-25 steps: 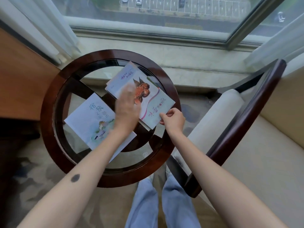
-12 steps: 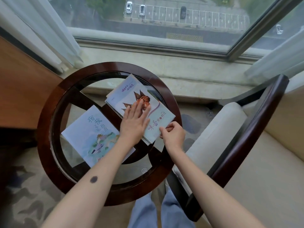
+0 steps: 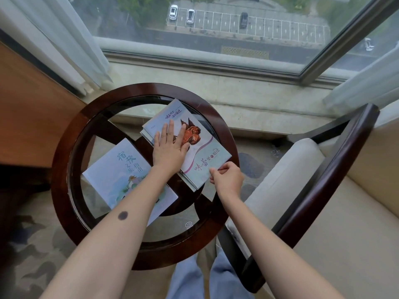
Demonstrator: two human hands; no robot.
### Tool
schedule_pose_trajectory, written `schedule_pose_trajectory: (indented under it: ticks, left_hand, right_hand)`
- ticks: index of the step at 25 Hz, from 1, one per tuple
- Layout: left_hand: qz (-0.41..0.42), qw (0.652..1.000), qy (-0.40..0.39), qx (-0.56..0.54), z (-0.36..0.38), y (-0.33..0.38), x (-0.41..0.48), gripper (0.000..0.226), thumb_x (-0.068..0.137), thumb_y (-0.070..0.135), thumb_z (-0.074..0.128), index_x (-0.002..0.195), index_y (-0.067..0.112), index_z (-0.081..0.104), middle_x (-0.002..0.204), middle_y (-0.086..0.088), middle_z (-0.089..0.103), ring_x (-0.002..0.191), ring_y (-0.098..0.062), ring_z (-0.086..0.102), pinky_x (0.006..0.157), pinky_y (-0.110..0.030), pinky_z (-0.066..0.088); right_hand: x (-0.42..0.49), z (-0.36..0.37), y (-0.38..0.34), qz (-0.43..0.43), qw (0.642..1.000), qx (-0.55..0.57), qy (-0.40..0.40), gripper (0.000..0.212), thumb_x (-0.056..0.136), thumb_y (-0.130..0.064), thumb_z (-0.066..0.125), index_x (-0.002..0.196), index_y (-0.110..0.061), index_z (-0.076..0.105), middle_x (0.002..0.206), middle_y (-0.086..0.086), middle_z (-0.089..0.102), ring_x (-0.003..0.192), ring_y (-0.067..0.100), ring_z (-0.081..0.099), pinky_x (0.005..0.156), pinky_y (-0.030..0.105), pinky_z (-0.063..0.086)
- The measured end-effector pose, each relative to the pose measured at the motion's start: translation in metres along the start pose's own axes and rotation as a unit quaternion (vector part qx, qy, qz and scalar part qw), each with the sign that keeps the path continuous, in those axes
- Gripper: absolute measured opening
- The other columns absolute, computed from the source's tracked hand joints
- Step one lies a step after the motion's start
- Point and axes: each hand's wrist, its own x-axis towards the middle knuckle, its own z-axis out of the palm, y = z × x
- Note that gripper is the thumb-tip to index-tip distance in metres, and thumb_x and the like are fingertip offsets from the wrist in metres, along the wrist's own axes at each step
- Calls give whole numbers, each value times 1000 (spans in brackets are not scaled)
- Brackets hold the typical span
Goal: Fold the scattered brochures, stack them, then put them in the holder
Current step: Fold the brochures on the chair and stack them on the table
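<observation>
A person's left hand (image 3: 169, 147) lies flat, fingers straight and close together, pressing down on a crab-cover brochure (image 3: 207, 156) that tops a small stack of brochures (image 3: 192, 184) on the far right part of a round glass-topped table (image 3: 62, 160). The right hand (image 3: 228, 179), fingers curled, pinches the near corner of that top brochure at the stack's edge. A second brochure (image 3: 116, 175), pale with blue calligraphy and a painted pavilion, lies flat and alone on the near left of the glass, just beside the stack and partly under the left forearm. The table carries both within its dark wood rim. A cushioned armchair (image 3: 302, 169) stands to the right, and a window (image 3: 216, 24) beyond the table overlooks parked cars far below.
</observation>
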Motion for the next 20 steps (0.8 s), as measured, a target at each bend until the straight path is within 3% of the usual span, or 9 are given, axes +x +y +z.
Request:
schedule_pose_trajectory:
  ticks: [4, 7, 9, 11, 13, 17, 20]
  left_hand:
    - [-51, 999, -5, 6, -8, 4, -4, 62, 96, 53, 18, 146, 32, -10, 157, -7, -17, 145, -24, -16, 116, -48, -6]
    - [-129, 982, 80, -115, -16, 14, -18, 70, 95, 50, 31, 149, 18, 0, 157, -16, -5, 145, -29, -7, 117, -46, 1]
    - [-207, 923, 134, -296, -20, 27, -32, 67, 96, 40, 37, 148, 11, 6, 156, -17, 3, 145, -31, 3, 119, -43, 13]
    - [-296, 820, 119, -475, -22, 39, -42, 62, 96, 30, 37, 147, 9, 9, 154, -15, 11, 141, -31, 17, 115, -44, 23]
    - [-354, 744, 87, -560, -22, 46, -48, 59, 96, 24, 34, 146, 7, 10, 153, -14, 17, 139, -32, 24, 113, -47, 25]
    - [-422, 658, 95, -617, -26, 54, -51, 50, 94, 14, 32, 142, 5, 22, 141, -18, 40, 126, -34, 43, 105, -46, 39]
    - [-454, 626, 94, -627, -28, 60, -52, 45, 93, 10, 32, 136, -1, 32, 138, -22, 44, 124, -38, 46, 103, -50, 40]
  right_hand:
    - [-1, 0, -1, -4, 1000, -9, -8, 14, 82, -10, 67, 83, -6, 54, 88, 14, 66, 81, 25, 67, 77, 42, 57]
    - [-2, -7, -7, -2, 999, -35, -15, 30, 79, -15, 70, 96, -8, 45, 100, 11, 61, 83, 21, 61, 72, 35, 54]
    - [1, -14, -12, -85, 983, -162, 5, 43, 78, -25, 70, 106, -11, 41, 109, 8, 50, 93, 21, 52, 76, 37, 48]
    - [7, -16, -25, -236, 940, -245, 5, 41, 84, -26, 61, 118, -10, 43, 116, 9, 47, 105, 23, 48, 87, 37, 45]
    - [17, -10, -44, -337, 899, -278, -32, 42, 90, -20, 50, 129, -7, 42, 127, 10, 46, 116, 25, 44, 98, 34, 37]
    - [29, 7, -63, -329, 887, -309, -94, 42, 93, -12, 41, 134, -4, 35, 134, 12, 46, 123, 27, 43, 102, 37, 35]
    - [21, 11, -51, -306, 897, -305, -94, 32, 91, -8, 38, 123, -5, 42, 123, 11, 52, 115, 28, 49, 95, 38, 38]
